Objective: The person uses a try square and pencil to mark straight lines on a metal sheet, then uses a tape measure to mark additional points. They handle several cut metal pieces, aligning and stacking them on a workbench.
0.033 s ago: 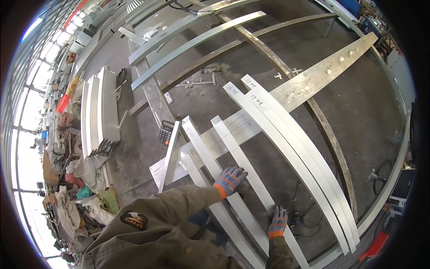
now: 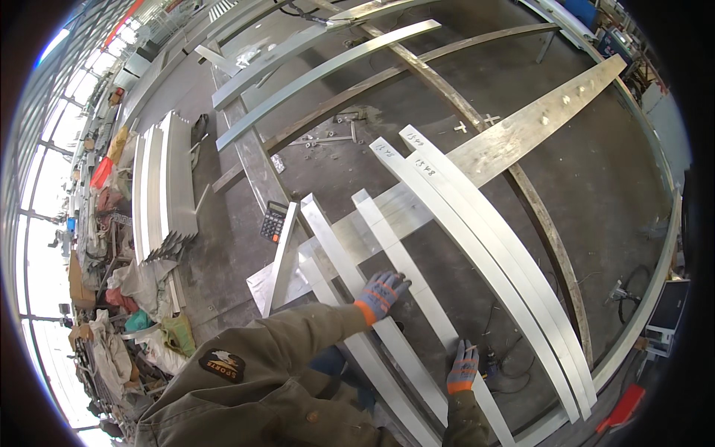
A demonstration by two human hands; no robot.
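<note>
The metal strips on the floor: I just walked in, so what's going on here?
A person in gloves leans over long pale metal strips laid across a wider plate on the concrete floor. The left hand lies flat on one strip; the right hand presses on the next. Neither holds anything. A calculator lies nearby.

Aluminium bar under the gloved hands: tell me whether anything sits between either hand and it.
Nothing visible does. The left hand lies flat on the aluminium bar, and the right hand rests on its lower stretch. Neighbouring bars lie alongside, not across it.
</note>
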